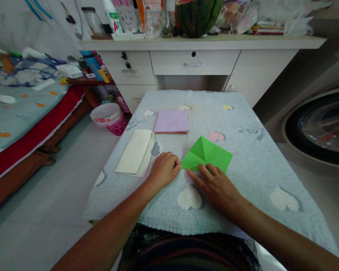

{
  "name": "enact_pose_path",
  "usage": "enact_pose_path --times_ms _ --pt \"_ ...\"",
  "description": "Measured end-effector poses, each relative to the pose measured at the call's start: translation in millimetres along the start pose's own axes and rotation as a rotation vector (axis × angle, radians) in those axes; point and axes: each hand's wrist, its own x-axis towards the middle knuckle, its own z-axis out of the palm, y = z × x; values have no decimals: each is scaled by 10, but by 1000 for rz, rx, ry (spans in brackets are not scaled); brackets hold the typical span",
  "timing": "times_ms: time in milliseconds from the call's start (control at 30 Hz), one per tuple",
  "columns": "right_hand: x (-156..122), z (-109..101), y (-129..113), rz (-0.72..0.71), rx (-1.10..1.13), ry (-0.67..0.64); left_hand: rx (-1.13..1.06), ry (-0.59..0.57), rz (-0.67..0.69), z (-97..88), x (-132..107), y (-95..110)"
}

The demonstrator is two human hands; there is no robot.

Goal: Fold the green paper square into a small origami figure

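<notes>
A sheet of green paper point(205, 150) with crease lines lies on the cloth-covered table point(237, 113), its near edge folded. My left hand point(165, 169) pinches the paper's left corner between thumb and fingers. Over the near edge, my right hand point(211, 182) rests with its fingers spread, fingertips touching the green sheet. Beyond my left hand sits a stack of square paper point(171, 121), lilac on top with a red edge showing beneath. To the left of that hand is a folded cream-coloured paper or booklet point(135, 150).
A white desk point(196, 62) with drawers stands behind the table, with a cut watermelon point(197, 17), jars and bags on it. On the left are a bed point(22, 120) and a pink bin point(110, 118). A round black-rimmed machine door point(322, 124) is at right.
</notes>
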Motion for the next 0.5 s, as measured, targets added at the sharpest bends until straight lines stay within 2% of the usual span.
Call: enact_pose_path --times_ms 500 --pt "31 -38 -28 16 -9 -52 81 3 5 14 4 9"
